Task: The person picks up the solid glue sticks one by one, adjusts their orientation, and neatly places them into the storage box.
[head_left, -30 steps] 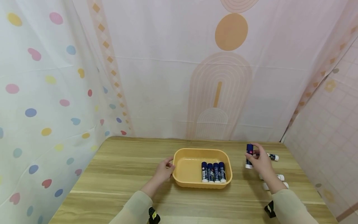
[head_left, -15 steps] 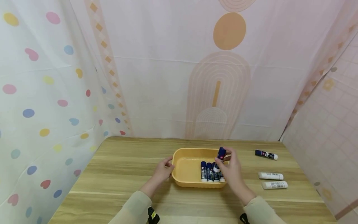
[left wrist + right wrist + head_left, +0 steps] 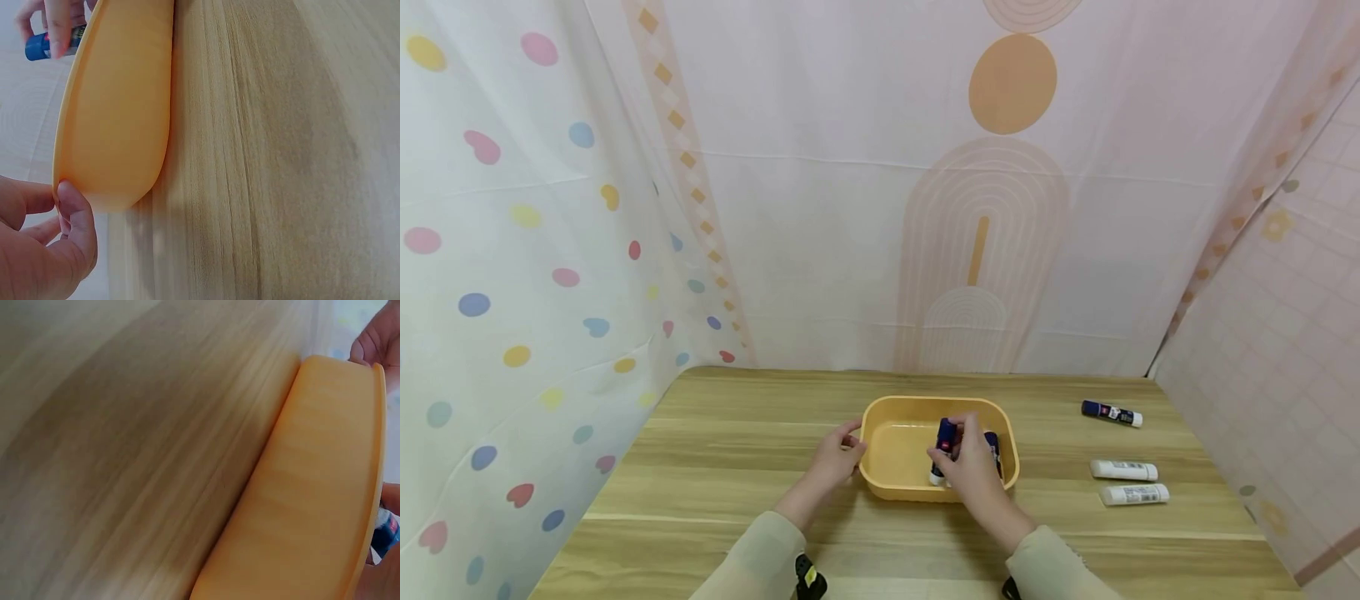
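My left hand pinches the left rim of a yellow plastic basin; in the left wrist view, thumb and fingers grip its edge. My right hand holds a glue stick with a dark blue cap and white base between thumb and fingers. That stick is tilted, cap up, inside the basin, left of the sticks lying there. One lying glue stick shows at the right; my right hand hides most of the others. In the right wrist view, the basin wall hides most of the held stick.
On the wooden table, right of the basin, lies a blue-capped glue stick. Nearer the front lie two white tubes, side by side. Patterned curtains hang at the back and both sides.
My right hand has carried the glue stick leftward from the table's right side, over the basin's rim and down into the basin. The left hand has stayed on the rim.
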The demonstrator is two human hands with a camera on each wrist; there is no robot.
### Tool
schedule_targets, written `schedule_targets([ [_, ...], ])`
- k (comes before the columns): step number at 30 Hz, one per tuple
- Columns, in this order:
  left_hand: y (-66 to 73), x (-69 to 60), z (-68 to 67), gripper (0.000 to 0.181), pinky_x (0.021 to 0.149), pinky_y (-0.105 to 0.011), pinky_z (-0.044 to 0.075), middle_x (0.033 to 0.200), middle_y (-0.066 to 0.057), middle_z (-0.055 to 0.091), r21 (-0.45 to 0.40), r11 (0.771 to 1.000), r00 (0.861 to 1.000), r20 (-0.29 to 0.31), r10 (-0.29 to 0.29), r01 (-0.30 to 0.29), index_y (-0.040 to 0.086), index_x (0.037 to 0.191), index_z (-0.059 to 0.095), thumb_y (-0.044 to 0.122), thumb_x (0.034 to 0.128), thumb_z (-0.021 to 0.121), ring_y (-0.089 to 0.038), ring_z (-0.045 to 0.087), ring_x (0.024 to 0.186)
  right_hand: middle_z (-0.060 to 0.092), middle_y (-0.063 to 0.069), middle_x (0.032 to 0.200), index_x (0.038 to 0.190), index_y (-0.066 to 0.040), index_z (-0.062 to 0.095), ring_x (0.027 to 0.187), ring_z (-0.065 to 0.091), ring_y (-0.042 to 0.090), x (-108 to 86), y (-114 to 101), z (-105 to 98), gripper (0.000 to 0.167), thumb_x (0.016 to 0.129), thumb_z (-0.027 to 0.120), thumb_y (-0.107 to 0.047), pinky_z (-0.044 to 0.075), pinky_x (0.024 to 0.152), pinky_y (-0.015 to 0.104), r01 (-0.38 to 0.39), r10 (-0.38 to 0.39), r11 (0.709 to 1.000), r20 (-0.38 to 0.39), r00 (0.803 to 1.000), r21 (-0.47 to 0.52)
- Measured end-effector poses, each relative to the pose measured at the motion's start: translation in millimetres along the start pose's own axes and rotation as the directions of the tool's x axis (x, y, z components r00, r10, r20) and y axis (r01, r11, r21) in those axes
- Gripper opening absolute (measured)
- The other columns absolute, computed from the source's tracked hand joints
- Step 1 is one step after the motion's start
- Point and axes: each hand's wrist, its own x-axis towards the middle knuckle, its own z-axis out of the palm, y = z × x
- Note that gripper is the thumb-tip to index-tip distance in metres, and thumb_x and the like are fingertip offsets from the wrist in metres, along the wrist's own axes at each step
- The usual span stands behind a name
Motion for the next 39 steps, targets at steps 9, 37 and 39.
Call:
schedule_targets([
  [9, -1.1, 1.0, -0.6, 0.043, 0.058, -0.030, 0.051, 0.090, -0.010, 0.049, -0.008, 1.000, 1.000, -0.008, 0.004, -0.004, -0.003, 0.135, 0.046, -0.002, 0.0924, 0.053, -0.012, 0.049, 0.066, 0.055, 0.016, 0.110, 0.115, -0.007, 0.042, 0.085, 0.060, 0.025, 4.4, -4.5, 14.8, 0.052, 0.077, 0.078, -0.010, 0.053, 0.064, 0.030, -0.020, 0.028, 0.994, 0.077, 0.997, -0.109],
  [37, 0.2, 0.6, 0.4, 0.043, 0.058, -0.027, 0.050, 0.090, -0.009, 0.048, -0.018, 1.000, 1.000, -0.004, -0.005, 0.005, -0.003, 0.135, 0.047, -0.003, 0.0917, 0.053, -0.015, 0.051, 0.070, 0.045, 0.006, 0.102, 0.104, -0.011, 0.068, 0.090, 0.038, 0.022, 26.0, 3.7, 24.2, 0.056, 0.063, 0.084, -0.046, 0.038, 0.072, 0.035, 0.142, -0.039, 0.794, 0.182, 0.982, -0.591],
  [39, 0.0, 0.9, 0.4, 0.044, 0.058, -0.027, 0.050, 0.090, -0.009, 0.048, -0.012, 1.000, 1.000, -0.005, -0.002, 0.002, -0.003, 0.135, 0.046, -0.003, 0.0917, 0.053, -0.015, 0.051, 0.070, 0.045, 0.006, 0.102, 0.103, -0.010, 0.069, 0.091, 0.038, 0.023, 26.5, 3.2, 24.5, 0.056, 0.063, 0.084, -0.047, 0.038, 0.074, 0.036, 0.135, -0.019, 0.784, 0.195, 0.981, -0.606],
])
